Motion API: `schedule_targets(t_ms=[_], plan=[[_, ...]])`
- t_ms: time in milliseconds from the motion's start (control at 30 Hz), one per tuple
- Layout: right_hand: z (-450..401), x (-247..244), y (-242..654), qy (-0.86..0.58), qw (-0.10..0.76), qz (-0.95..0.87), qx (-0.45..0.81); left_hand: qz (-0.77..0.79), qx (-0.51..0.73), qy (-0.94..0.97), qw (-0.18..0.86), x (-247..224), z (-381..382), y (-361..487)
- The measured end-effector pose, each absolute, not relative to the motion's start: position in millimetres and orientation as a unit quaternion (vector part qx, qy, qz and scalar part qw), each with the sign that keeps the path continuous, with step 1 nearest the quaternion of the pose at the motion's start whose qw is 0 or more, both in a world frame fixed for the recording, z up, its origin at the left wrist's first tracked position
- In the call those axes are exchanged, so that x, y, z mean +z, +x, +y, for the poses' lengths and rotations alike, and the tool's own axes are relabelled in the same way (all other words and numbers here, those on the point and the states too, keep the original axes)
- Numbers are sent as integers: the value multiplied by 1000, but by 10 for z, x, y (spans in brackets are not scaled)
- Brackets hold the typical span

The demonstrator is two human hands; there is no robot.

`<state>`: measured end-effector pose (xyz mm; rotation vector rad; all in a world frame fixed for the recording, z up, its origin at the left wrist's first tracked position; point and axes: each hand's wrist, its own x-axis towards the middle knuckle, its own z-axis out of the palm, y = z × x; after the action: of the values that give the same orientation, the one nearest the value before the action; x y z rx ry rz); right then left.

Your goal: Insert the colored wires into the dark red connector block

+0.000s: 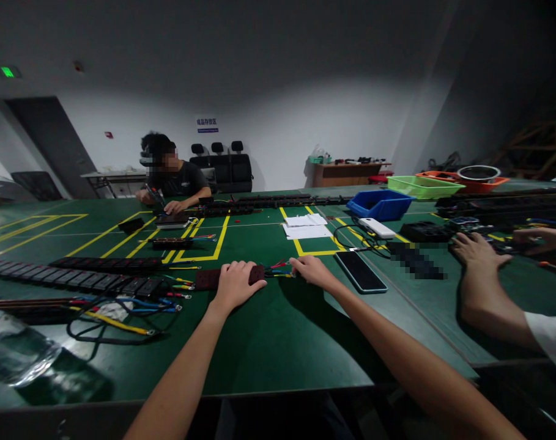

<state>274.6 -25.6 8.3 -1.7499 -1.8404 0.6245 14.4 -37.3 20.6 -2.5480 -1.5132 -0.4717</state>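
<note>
A dark red-brown block (pixel 206 279) lies on the green table (pixel 259 342). My left hand (pixel 235 284) wraps over its right part, with the thumb at the block's right end. Short coloured wires (pixel 280 272) with metal lugs come out of that end. At the wire tips, my right hand (pixel 311 270) has its fingers pinched together on the wires. To the left, a row of black modules (pixel 89 281) ends in similar coloured wires. A phone (pixel 361 271) lies to the right of my right hand.
Across the table a person (pixel 186 180) works on a small device. At the right, another person's hand (pixel 477 252) reaches over black parts. A plastic bottle (pixel 25 351), white papers (pixel 307 227), a blue bin (pixel 379 205) and a green basket (pixel 424 187) stand around.
</note>
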Motion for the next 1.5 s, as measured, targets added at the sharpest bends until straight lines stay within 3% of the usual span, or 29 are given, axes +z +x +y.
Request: schedule_targets(t_ms=[133,333,567,733,933,1167,1333,1500], plan=[[-259,69,2719,-641,301,-674,210,-501,-161,-848,68,203,-371,142],[-277,90,2710,-572,380,-652,321,-502,-159,-848,67,196,-382,139],[-226,20,2726,-613,343,-674,229,-504,-158,-847,58,204,-385,142],[-213,-23,2691,-606,345,-598,395,-510,-155,-844,65,198,-382,151],[-234,-6,2747,-646,329,-639,258,-503,-161,-847,64,195,-381,141],[-279,36,2706,-617,291,-623,383,-509,-153,-845,53,209,-386,145],[-240,3,2748,-641,288,-655,278,-506,-155,-847,54,219,-397,145],[-185,-64,2772,-627,306,-650,301,-510,-148,-846,54,226,-405,146]])
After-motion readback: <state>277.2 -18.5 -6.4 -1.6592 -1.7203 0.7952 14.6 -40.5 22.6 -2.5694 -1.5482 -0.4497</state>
